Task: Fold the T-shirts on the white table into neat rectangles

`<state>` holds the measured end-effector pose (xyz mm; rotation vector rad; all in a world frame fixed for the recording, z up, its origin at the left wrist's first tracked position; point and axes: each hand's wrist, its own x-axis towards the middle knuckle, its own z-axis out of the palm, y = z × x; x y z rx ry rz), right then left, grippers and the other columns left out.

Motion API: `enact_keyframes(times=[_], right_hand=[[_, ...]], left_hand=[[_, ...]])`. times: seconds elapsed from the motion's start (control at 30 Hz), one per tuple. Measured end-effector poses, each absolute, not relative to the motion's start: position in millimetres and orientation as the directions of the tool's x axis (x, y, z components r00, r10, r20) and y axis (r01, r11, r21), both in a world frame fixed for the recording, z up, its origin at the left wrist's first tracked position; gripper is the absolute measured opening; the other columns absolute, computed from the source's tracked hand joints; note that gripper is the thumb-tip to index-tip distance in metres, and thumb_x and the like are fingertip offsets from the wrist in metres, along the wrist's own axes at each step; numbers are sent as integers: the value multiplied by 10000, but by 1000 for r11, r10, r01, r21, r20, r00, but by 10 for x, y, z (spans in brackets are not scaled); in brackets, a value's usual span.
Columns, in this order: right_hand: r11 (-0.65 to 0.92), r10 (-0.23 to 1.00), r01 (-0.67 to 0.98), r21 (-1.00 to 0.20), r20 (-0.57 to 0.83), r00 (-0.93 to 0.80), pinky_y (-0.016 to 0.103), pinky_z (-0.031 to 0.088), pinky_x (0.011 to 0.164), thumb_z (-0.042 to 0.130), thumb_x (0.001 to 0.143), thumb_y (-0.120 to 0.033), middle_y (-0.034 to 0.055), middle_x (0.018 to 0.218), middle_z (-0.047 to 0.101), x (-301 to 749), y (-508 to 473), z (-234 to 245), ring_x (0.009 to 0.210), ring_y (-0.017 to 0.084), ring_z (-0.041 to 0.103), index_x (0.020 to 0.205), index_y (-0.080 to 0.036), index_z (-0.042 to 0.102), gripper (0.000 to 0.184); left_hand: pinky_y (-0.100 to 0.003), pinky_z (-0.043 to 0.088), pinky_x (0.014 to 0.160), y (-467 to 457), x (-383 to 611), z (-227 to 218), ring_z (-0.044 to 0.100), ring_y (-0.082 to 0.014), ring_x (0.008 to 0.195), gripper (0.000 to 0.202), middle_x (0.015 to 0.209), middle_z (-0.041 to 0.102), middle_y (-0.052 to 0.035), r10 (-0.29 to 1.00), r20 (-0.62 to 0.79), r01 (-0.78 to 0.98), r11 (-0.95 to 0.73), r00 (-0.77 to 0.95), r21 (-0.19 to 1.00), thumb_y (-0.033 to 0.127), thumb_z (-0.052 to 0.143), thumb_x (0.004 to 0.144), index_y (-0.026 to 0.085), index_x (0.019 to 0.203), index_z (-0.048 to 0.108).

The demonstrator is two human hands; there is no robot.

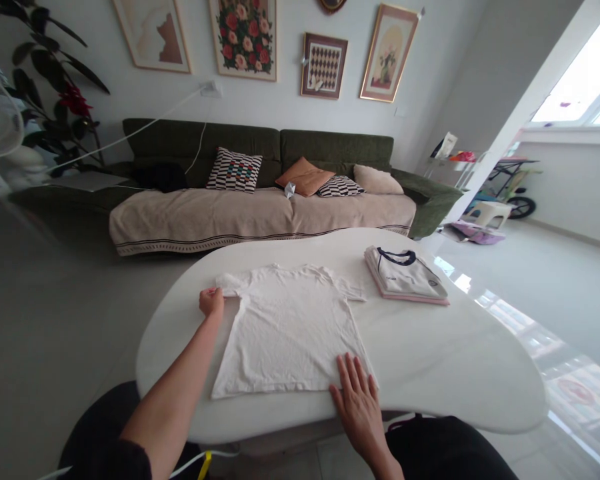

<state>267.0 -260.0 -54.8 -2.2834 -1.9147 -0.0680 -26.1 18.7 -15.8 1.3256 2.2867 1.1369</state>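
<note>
A white T-shirt [285, 333] lies flat and face up on the desk [460, 373], spread almost square to the person. Its long axis runs from the collar on the far side to the hem on the near side, with a slight tilt. The body is smooth, with only light creases.

The left hand [211, 301] is at the end of the shirt's left-hand sleeve [233, 285], on the side of the shirt toward the left of the view. Its fingers are drawn together and appear to pinch the sleeve's edge, though the exact grip is partly hidden. The shirt extends to the right of this hand.

The right hand [356, 407] is at the near right corner of the hem [285, 390], nearer the person's body than the left hand. Its fingers are spread apart and open, with the fingertips touching the shirt's edge or just beside it, and it is not clamped on the cloth. The other sleeve [353, 291] lies narrow and unheld at the far right.

Just right of the T-shirt, a folded white shirt [405, 273] with a navy collar sits on a pink garment [410, 299]. Beyond the desk stands a green sofa [330, 147], draped with a beige throw [260, 220] and set with cushions [305, 177].
</note>
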Motion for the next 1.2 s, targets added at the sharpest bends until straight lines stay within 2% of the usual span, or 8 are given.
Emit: enact_keyframes(times=[0.2, 0.37, 0.5, 0.63, 0.77, 0.87, 0.97, 1.2], right_hand=[[-169, 973, 980, -109, 142, 183, 441, 184, 1047, 200, 870, -508, 6, 1440, 189, 2673, -2595, -572, 1329, 210, 114, 1370, -218, 249, 580], [-155, 976, 979, -130, 134, 173, 442, 192, 1043, 209, 869, -512, 10, 1440, 194, 2667, -2594, -535, 1327, 213, 126, 1373, -231, 240, 578], [-101, 993, 976, -191, 42, 111, 405, 237, 1029, 270, 857, -496, 4, 1431, 232, 2819, -2648, -414, 1320, 201, 165, 1365, -260, 262, 560], [-55, 998, 946, -320, 13, 62, 342, 333, 965, 327, 848, -421, 30, 1311, 457, 3149, -2683, -270, 1233, 193, 366, 1231, -255, 475, 443], [-313, 924, 873, -374, 91, 371, 286, 426, 777, 318, 853, -382, 89, 1004, 626, 3322, -2533, -156, 934, 191, 580, 1013, -194, 569, 352], [-468, 865, 827, -311, 31, 501, 273, 409, 658, 340, 848, -349, 62, 852, 632, 3263, -2382, -137, 785, 184, 597, 897, -199, 548, 262], [-453, 885, 856, -248, -12, 465, 254, 368, 624, 351, 845, -284, 32, 786, 630, 3239, -2342, -185, 769, 172, 589, 788, -212, 527, 198], [-353, 934, 912, -209, -18, 358, 233, 306, 566, 437, 809, -269, 37, 737, 639, 3571, -2176, -35, 710, 160, 584, 767, -197, 568, 156]], left_hand=[[-445, 366, 912, 66, -178, -65, 466, -290, 1101, 438, 1126, 523, -199, 845, 251, 758, 244, -473, 605, 84, 325, 765, 45, 1196, 396], [-352, 277, 1019, -52, 213, -121, 329, -205, 1242, 413, 1306, 443, -45, 970, 237, 883, -161, 59, 440, 291, 409, 810, 219, 1211, 476], [-486, 198, 1020, -185, 304, -250, 191, -286, 1307, 505, 1402, 325, -13, 958, 67, 900, -285, 279, 331, 490, 441, 778, 314, 1252, 441], [-562, 131, 1002, -171, 289, -167, 173, -317, 1307, 537, 1431, 256, -33, 948, -65, 942, -301, 313, 147, 527, 377, 800, 343, 1304, 356], [-572, 70, 1009, -211, 503, -116, 154, -318, 1311, 538, 1434, 242, -76, 941, 18, 935, -337, 337, 108, 492, 373, 817, 294, 1317, 351], [-575, 121, 999, -375, 673, -228, 97, -301, 1325, 536, 1458, 166, -50, 926, 72, 918, -377, 370, 123, 515, 298, 844, 325, 1345, 275], [-611, 143, 970, -524, 721, -341, 91, -318, 1323, 540, 1458, 168, -39, 936, 43, 925, -352, 349, 142, 556, 246, 843, 354, 1343, 263], [-671, 103, 932, -660, 772, -356, 48, -377, 1312, 590, 1463, 147, -48, 954, 45, 943, -301, 297, 143, 613, 279, 806, 381, 1346, 223]])
